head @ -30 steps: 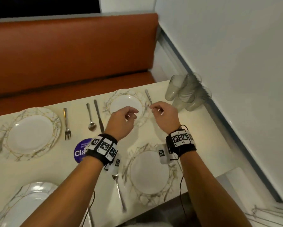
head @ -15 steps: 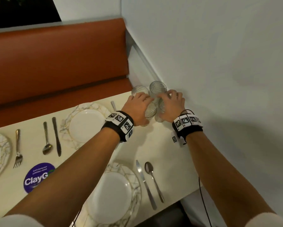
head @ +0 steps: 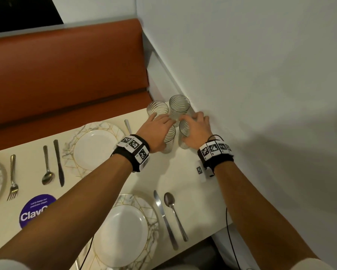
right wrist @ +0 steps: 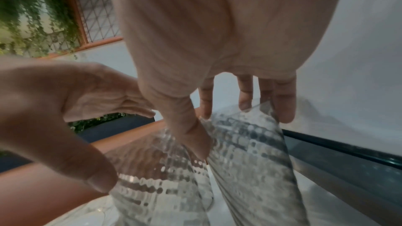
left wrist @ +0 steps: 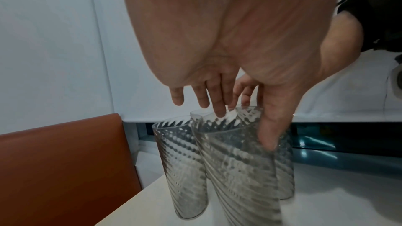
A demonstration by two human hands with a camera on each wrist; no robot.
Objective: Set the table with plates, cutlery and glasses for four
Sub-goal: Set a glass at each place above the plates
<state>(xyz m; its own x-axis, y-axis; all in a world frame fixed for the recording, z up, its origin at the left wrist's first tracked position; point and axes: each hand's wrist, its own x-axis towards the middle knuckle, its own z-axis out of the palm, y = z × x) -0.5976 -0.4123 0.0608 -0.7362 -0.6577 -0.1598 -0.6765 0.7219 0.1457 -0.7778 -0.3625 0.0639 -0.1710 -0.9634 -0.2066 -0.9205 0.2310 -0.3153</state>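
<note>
Left hand (head: 157, 131) fingers (left wrist: 219, 99) straight, reaching down over the rim of the near-left glass (head: 169, 139), thumb against its side — not yet clenched round it. Right hand (head: 197, 129) likewise spread over the near-right glass (head: 184, 136), thumb pressed on its ribbed wall, fingers extended over the rim. Two more ribbed glasses (head: 178, 109) just behind, all four clustered at the far corner of the worktop (head: 183, 172) beside the wall. Nearer — plates (head: 122, 228) with knife (head: 164, 219) and spoon (head: 174, 213) alongside.
</note>
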